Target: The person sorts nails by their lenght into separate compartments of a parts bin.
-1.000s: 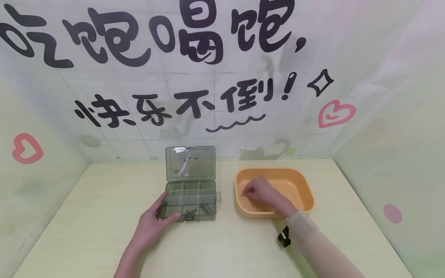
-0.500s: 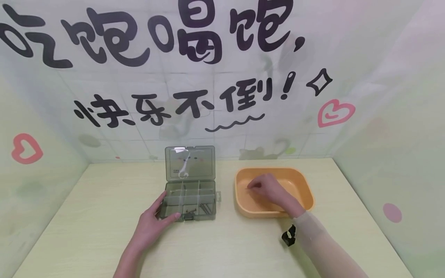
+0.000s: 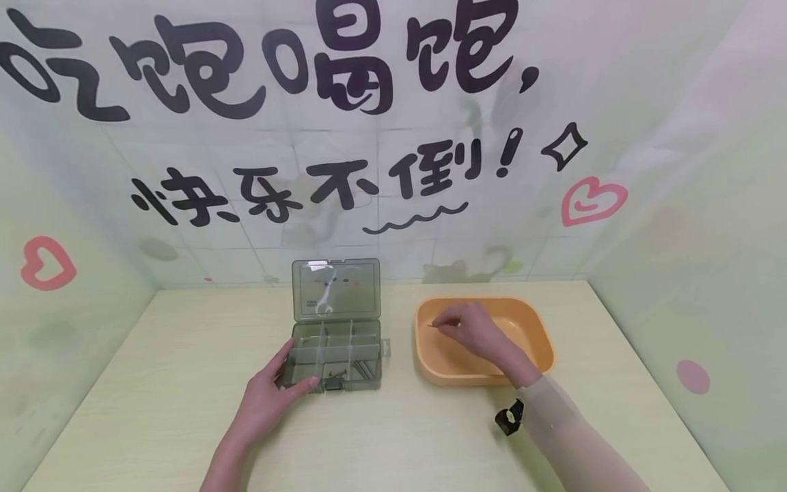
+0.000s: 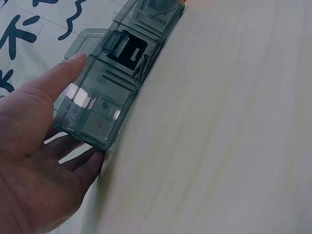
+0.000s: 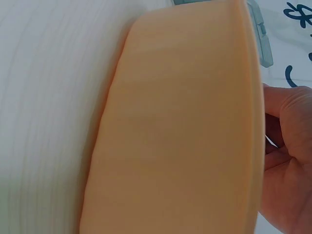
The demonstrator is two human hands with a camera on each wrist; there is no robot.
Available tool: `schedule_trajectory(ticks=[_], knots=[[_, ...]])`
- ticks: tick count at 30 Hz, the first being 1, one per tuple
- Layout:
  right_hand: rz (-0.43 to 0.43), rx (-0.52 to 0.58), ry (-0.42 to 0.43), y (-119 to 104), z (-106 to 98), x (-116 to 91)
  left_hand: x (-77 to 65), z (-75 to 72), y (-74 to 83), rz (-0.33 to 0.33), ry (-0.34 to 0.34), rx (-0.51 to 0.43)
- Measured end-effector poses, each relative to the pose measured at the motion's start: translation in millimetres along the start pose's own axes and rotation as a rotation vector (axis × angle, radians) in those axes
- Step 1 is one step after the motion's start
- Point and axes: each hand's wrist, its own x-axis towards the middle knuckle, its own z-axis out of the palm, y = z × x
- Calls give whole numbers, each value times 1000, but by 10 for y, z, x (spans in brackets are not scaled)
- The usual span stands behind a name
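My left hand (image 3: 267, 396) grips the left end of a grey-green see-through compartment box (image 3: 336, 353), thumb over the front edge and fingers along the side. The box's lid (image 3: 337, 290) stands raised behind it. Several screws (image 3: 364, 370) lie in the front right compartment, with smaller ones (image 3: 338, 373) beside them in the front middle. Over the orange tub (image 3: 522, 335), my right hand (image 3: 476, 333) pinches a small thin screw-like piece (image 3: 432, 326) between thumb and fingertips. In the right wrist view the tub's wall hides the fingertips.
The box and the tub stand side by side on a pale wooden table (image 3: 393, 437), a gap between them. A clear latch (image 3: 386, 348) juts from the box's right side. A printed backdrop (image 3: 258, 246) rises behind the table, with side panels left and right.
My right hand first shifts right and up from the tub's left part, then its fingertips tip slightly left and up with the small piece showing. My left hand and the box stay put.
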Motion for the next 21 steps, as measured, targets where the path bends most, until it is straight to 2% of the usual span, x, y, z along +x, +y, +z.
schedule_trajectory(ticks=[15,21], knots=[[-90,6,74,-240,94,140,-14,-5,-24,11,7,-2],[-62,32,48,-335,182,186,0,-3,-27,18,7,-8]])
